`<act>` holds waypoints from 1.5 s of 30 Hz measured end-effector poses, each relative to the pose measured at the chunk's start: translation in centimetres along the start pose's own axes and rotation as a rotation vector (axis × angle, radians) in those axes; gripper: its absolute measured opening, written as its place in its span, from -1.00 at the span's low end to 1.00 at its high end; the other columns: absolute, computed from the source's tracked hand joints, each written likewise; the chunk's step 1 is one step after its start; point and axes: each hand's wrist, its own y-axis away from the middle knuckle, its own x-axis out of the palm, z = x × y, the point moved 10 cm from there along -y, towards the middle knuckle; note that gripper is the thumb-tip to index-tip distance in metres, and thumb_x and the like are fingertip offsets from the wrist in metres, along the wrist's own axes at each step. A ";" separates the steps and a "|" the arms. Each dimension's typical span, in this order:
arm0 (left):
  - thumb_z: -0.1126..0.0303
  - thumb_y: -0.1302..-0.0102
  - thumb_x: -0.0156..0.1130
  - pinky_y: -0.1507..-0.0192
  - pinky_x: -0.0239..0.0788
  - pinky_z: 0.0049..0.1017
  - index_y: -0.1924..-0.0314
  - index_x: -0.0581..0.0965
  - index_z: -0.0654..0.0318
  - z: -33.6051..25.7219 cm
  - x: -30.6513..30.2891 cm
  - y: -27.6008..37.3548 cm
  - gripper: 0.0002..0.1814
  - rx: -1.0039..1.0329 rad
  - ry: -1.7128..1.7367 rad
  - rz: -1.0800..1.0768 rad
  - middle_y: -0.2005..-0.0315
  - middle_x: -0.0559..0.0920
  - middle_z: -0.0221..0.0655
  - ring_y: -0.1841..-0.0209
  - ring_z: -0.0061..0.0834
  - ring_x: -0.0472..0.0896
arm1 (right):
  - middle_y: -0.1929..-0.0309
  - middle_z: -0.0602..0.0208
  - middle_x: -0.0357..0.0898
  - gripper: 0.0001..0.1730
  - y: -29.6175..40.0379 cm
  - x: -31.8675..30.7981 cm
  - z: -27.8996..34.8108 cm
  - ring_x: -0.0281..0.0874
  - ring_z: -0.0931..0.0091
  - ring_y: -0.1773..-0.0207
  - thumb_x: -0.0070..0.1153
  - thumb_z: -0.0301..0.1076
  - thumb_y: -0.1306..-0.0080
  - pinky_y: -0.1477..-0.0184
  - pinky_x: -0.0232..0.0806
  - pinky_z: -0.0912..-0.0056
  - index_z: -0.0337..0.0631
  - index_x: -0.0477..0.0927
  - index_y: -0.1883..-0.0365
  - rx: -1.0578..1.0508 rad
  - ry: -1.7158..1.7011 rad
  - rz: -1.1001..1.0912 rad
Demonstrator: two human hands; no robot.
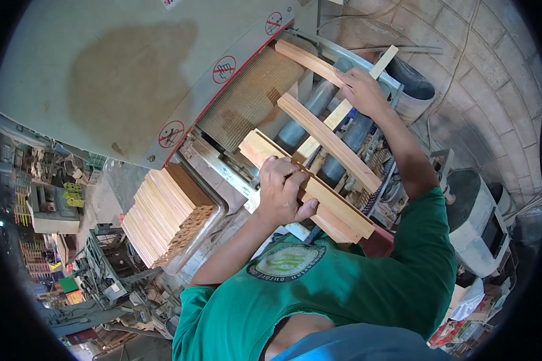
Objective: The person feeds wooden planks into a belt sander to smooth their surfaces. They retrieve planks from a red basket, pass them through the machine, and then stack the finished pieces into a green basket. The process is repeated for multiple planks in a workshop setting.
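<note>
My left hand lies over several long wooden strips bunched together, its fingers bent over their edges. My right hand grips the near end of another wooden strip, whose far end points at the machine's feed opening. Between my hands a single wooden strip rests across the metal rollers. A pale batten runs crosswise beneath the strips. Beyond them is the textured feed surface, under the edge of the machine's painted housing.
A stack of wooden strips stands left of the rollers beside a curved metal rail. Warning pictograms line the housing's red edge. At the right are a dark-lined bucket and a pale container; a cable crosses the tiled floor.
</note>
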 end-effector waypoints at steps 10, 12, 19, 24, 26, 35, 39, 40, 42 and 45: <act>-0.18 -0.23 0.21 -0.17 0.17 0.07 0.05 0.55 0.19 0.1 -0.3 -0.2 -0.42 -0.007 -0.014 -0.016 0.13 0.46 -0.20 -0.03 -0.07 0.48 | 0.04 0.12 0.54 -0.54 -1.6 1.3 0.4 0.46 0.15 -0.13 0.12 -0.37 -0.35 -0.22 0.33 0.14 -0.18 0.58 -0.23 -0.016 0.006 0.035; -0.18 -0.22 0.21 -0.17 0.17 0.06 0.05 0.55 0.19 0.2 -0.2 -0.2 -0.43 -0.011 -0.015 -0.016 0.13 0.46 -0.20 -0.03 -0.07 0.47 | 0.03 0.12 0.53 -0.53 -2.1 1.7 0.3 0.45 0.16 -0.14 0.12 -0.36 -0.36 -0.24 0.32 0.13 -0.17 0.57 -0.25 -0.010 -0.001 0.045; -0.19 -0.27 0.18 -0.20 0.14 0.11 0.08 0.52 0.24 0.2 0.0 0.0 -0.42 0.000 -0.006 -0.014 0.19 0.48 -0.14 0.00 -0.04 0.46 | 0.03 0.10 0.53 -0.54 -3.9 2.9 0.2 0.48 0.15 -0.13 0.11 -0.34 -0.36 -0.21 0.35 0.13 -0.16 0.57 -0.24 -0.010 0.023 0.021; -0.17 -0.24 0.20 -0.16 0.17 0.06 0.03 0.55 0.17 0.2 -0.1 0.0 -0.44 -0.014 -0.012 -0.017 0.13 0.46 -0.22 -0.03 -0.09 0.48 | -0.02 0.10 0.52 -0.53 -5.0 3.9 0.0 0.48 0.14 -0.15 0.08 -0.33 -0.37 -0.25 0.34 0.10 -0.08 0.55 -0.27 0.011 0.040 0.057; -0.18 -0.25 0.19 -0.16 0.18 0.06 0.03 0.55 0.17 0.2 -0.1 0.0 -0.44 -0.023 -0.017 -0.009 0.13 0.46 -0.23 -0.03 -0.09 0.49 | 0.01 0.09 0.52 -0.55 -5.6 3.5 0.9 0.49 0.12 -0.13 0.09 -0.34 -0.36 -0.22 0.35 0.07 -0.08 0.56 -0.23 0.029 -0.003 0.069; -0.20 -0.26 0.18 -0.16 0.18 0.08 0.04 0.55 0.16 -0.3 0.2 0.1 -0.43 -0.014 -0.009 -0.001 0.13 0.46 -0.22 -0.03 -0.06 0.49 | -0.05 0.08 0.50 -0.52 -7.1 4.6 1.2 0.47 0.13 -0.16 0.08 -0.29 -0.39 -0.23 0.32 0.11 -0.14 0.54 -0.27 -0.006 -0.001 0.090; -0.18 -0.26 0.19 -0.19 0.17 0.09 0.02 0.53 0.16 -0.3 0.2 0.1 -0.43 -0.011 -0.005 0.006 0.11 0.47 -0.22 -0.05 -0.06 0.48 | -0.17 0.05 0.49 -0.52 -4.9 1.7 4.4 0.45 0.11 -0.21 0.09 -0.21 -0.41 -0.27 0.29 0.15 -0.18 0.52 -0.26 -0.073 0.162 -0.084; -0.18 -0.25 0.19 -0.20 0.17 0.09 0.01 0.53 0.16 -0.2 0.2 0.1 -0.43 -0.015 -0.009 0.004 0.11 0.47 -0.22 -0.06 -0.06 0.48 | -0.19 0.04 0.48 -0.51 -4.1 0.9 5.4 0.45 0.10 -0.22 0.10 -0.19 -0.41 -0.27 0.30 0.15 -0.19 0.51 -0.26 -0.051 0.121 -0.022; -0.17 -0.25 0.20 -0.22 0.17 0.09 0.01 0.53 0.16 -0.2 0.2 0.3 -0.44 -0.022 -0.010 0.002 0.10 0.48 -0.21 -0.07 -0.06 0.47 | -0.20 0.02 0.48 -0.46 -1.2 0.1 6.9 0.45 0.09 -0.22 0.14 -0.15 -0.40 -0.26 0.31 0.15 -0.21 0.48 -0.27 -0.043 -0.032 0.095; -0.16 -0.25 0.20 -0.23 0.16 0.10 0.01 0.52 0.16 0.0 0.3 0.2 -0.44 -0.024 -0.002 0.005 0.09 0.48 -0.21 -0.08 -0.06 0.47 | -0.13 0.03 0.51 -0.35 4.6 -0.7 9.1 0.48 0.08 -0.17 0.28 -0.16 -0.28 -0.23 0.33 0.14 -0.24 0.45 -0.29 -0.012 -0.169 0.287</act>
